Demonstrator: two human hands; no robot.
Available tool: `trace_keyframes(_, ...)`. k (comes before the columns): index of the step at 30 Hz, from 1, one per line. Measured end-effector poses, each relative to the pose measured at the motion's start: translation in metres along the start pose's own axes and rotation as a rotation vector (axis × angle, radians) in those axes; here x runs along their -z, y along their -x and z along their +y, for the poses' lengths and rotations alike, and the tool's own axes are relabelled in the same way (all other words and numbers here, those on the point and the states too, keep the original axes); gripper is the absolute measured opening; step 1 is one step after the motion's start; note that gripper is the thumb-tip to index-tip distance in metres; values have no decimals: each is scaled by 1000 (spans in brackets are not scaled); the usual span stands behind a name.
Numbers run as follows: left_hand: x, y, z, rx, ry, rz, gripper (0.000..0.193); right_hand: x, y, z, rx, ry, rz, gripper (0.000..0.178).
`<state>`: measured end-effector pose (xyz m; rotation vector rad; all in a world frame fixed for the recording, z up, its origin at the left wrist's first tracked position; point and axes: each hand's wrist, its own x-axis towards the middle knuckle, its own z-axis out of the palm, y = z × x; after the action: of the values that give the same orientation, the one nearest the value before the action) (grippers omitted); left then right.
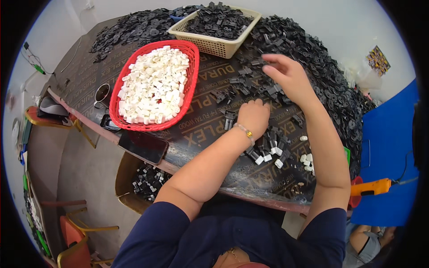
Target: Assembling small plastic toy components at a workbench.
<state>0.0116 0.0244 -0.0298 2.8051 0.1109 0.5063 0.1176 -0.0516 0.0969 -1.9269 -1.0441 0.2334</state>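
Observation:
My left hand [254, 112], a beaded bracelet at its wrist, rests on the dark table with its fingers curled down; what they hold, if anything, is hidden. Small black plastic parts [245, 85] lie scattered just beyond it. Higher and to the right is my right hand [289, 79], thumb and index finger apart, over the edge of a big heap of black plastic parts [308, 49]. Below my left hand, black parts with white caps [267, 157] lie in a loose group. Several loose white caps [306, 161] lie beside my right forearm.
A red basket [195, 58] full of white caps stands left. Behind it, a cream basket [228, 48] holds black parts. A phone [143, 146] and a metal cup [102, 94] are near the left edge. Below the table is a bin [125, 178] with capped parts.

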Motion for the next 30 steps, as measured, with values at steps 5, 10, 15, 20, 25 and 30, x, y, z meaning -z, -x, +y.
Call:
trace_keyframes(5,6,0,-6,2,37,-33,26,47,74,49,-111,248,217,31)
trace_keyframes(10,7,0,-5,-16,47,-68,23,51,134,91,-352,717,101,31)
trace_keyframes(15,8,-3,0,8,206,-54,23,20,151,131,-121,842,248,44)
trace_keyframes(20,4,-9,-13,90,684,-2,29,15,146,140,-204,828,109,27)
trace_keyframes(25,10,-14,-21,50,715,-50,38,19,148,130,-267,765,87,27)
trace_keyframes(30,15,-21,-36,38,202,392,42,18,148,137,-227,737,101,27)
